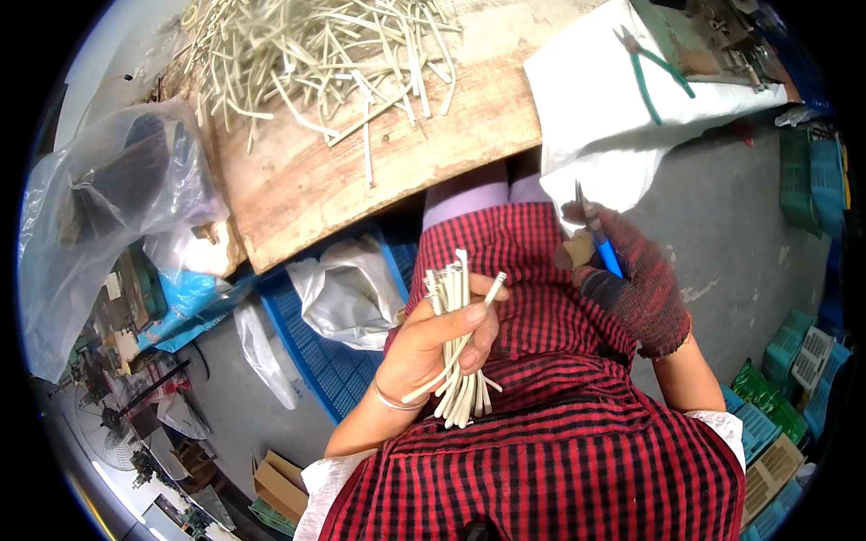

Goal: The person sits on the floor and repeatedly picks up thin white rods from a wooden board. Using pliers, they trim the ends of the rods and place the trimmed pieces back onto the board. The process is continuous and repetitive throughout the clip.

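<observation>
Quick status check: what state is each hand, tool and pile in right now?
Left hand: bare, closed around a bundle.
Bundle of pale strips: gripped, roughly upright.
Right hand: gloved, gripping a tool.
Blue-handled tool: held, tip up.
Loose strips: scattered on the wooden board.
Green-handled pliers: lying unused.

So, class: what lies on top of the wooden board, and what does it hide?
A loose heap of pale cut strips lies on the wooden board. Below its front edge a blue crate and plastic bag show; whatever sits further beneath is covered.

Clear plastic bag (99,207) left; brown carton (278,485) bottom left.
</observation>
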Tool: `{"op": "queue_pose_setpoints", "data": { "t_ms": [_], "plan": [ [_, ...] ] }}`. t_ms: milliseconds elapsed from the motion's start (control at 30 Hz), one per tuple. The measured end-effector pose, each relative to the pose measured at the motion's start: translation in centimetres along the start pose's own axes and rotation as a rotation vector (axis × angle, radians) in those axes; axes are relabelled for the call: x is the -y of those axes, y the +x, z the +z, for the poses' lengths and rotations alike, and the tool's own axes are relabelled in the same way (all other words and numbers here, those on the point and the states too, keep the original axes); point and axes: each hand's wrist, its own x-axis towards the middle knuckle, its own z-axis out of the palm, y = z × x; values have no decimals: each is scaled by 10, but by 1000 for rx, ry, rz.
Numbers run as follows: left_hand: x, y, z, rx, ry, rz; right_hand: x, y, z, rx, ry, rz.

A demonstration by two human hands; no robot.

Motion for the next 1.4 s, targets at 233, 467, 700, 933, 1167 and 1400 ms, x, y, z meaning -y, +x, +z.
{"op": "queue_pose_setpoints", "data": {
  "t_ms": [233, 467, 700, 933, 1167, 1400],
  "plan": [
    [-16, -3, 25, 5, 196, 56, 18, -2, 4, 59, 121, 64],
    [-20, -1, 36, -78, 375, 47, 46, 14, 10, -55, -68, -376],
    [-16, -10, 46, -135, 657, 110, 77, 32, 26, 19, -290, -626],
    [-26, -12, 52, -134, 611, 30, 59, 34, 26, -79, 398, -318],
    [-23, -14, 56, -160, 666, 16, 71, 25, 32, -88, -74, -485],
    [-22, -11, 56, -182, 579, 56, 48, 35, 23, -189, 262, -248]
  ]
}}
